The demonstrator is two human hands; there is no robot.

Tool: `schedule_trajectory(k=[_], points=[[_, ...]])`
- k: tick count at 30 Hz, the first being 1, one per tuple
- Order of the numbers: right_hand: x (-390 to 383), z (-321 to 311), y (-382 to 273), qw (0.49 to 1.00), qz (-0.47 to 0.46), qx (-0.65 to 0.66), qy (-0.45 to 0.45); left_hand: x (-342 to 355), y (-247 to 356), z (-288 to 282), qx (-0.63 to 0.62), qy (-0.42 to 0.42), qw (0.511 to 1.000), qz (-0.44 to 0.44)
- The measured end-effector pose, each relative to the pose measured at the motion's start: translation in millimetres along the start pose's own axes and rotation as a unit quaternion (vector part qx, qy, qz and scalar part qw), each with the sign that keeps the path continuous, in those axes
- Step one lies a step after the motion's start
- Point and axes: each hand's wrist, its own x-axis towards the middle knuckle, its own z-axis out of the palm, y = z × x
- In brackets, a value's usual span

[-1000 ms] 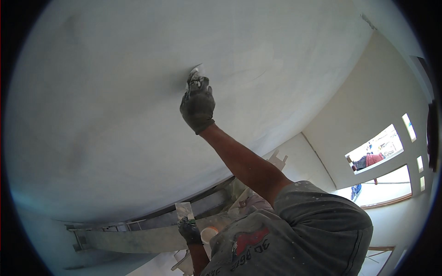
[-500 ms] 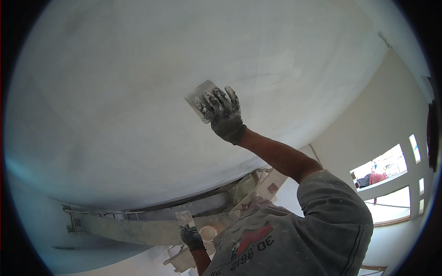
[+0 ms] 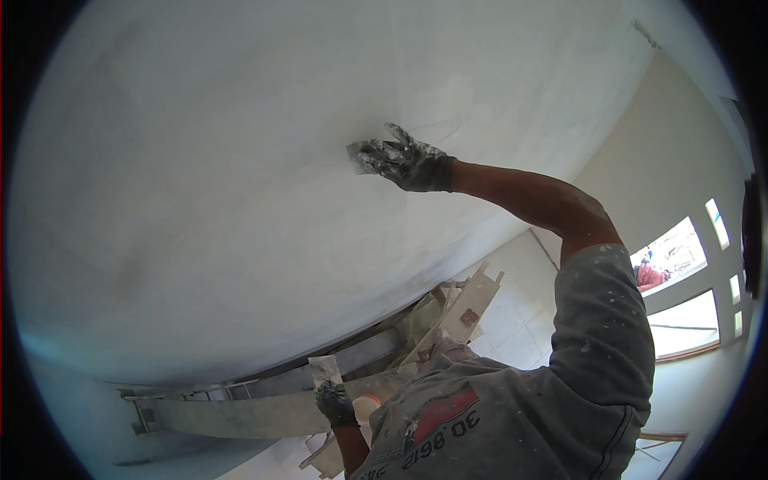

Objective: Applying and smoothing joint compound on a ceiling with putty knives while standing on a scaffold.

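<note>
My right hand [image 3: 412, 164], in a dark glove smeared with white paste, is raised against the broad pale plastered surface [image 3: 240, 176]. It grips a flat metal scraper [image 3: 355, 158], whose blade lies against that surface; the fingers hide most of the tool. Low in the view, my left hand [image 3: 336, 408], also gloved, is closed on a second scraper [image 3: 325, 370]. That one's blade points up, with paste on it and a bit of green at the handle. A round pale tub [image 3: 368, 406] shows beside the left hand, partly covered by my shirt.
Below me runs a long curved ledge [image 3: 232, 414] with rails [image 3: 228, 390] at its far left. A wooden plank [image 3: 468, 314] leans near the middle. At the right, a wall has window openings [image 3: 684, 324], with a red item outside one.
My right hand has moved up and to the right along the surface, and its scraper has turned. The left hand keeps its scraper in nearly the same place. The view has tilted slightly.
</note>
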Motion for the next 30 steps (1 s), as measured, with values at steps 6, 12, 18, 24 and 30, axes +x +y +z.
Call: schedule_trajectory(k=[6, 12, 18, 24, 30], points=[[-117, -14, 46, 0.995, 0.064, -0.026, -0.078, 9, 41, 2, 0.093, -0.057, 0.99, 0.09], [-198, -1, 23, 0.968, 0.194, -0.077, -0.137, -9, 25, 3, 0.106, -0.118, 0.985, 0.064], [-204, 38, -87, 0.839, 0.516, 0.059, -0.163, -3, 40, -13, 0.086, -0.114, 0.987, 0.072], [-172, 102, -188, 0.745, 0.657, 0.115, -0.017, -1, 47, -39, 0.185, -0.159, 0.968, 0.063], [-126, 73, -205, 0.7, 0.692, 0.142, -0.1, -5, 44, -57, 0.193, -0.15, 0.964, 0.102]])
